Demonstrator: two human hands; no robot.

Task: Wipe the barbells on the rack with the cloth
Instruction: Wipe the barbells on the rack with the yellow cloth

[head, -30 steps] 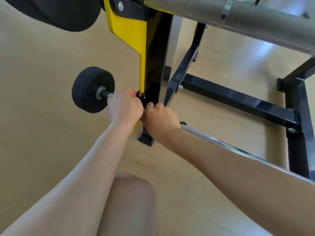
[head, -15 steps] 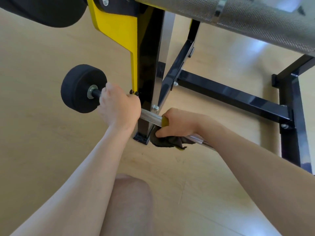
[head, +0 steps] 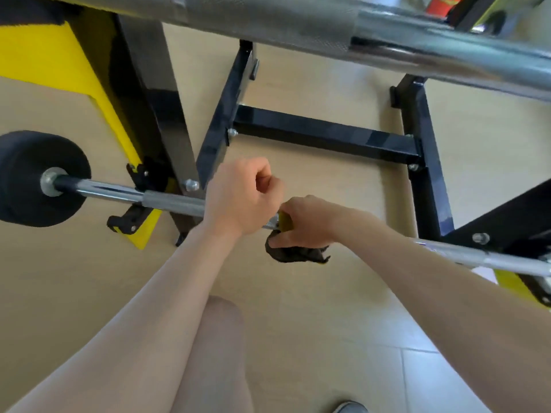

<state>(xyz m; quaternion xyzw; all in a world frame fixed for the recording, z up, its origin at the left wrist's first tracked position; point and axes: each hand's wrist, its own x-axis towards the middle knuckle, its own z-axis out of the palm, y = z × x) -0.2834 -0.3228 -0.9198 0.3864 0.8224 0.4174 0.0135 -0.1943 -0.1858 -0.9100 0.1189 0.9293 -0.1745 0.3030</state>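
Two bare hands meet on the lower barbell [head: 173,201] at the centre of the frame. Your left hand [head: 241,198] is curled round the bar in a fist. Just right of it, your right hand [head: 310,222] grips a dark cloth [head: 295,253] against the bar, its loose end hanging below your fingers. This bar runs from a black weight plate [head: 29,162] at the left edge to the lower right, across a black and yellow rack [head: 328,135]. A thicker upper barbell [head: 298,22] crosses the top of the frame. Your knee [head: 214,353] shows at the bottom, over a pale wooden floor [head: 328,308].
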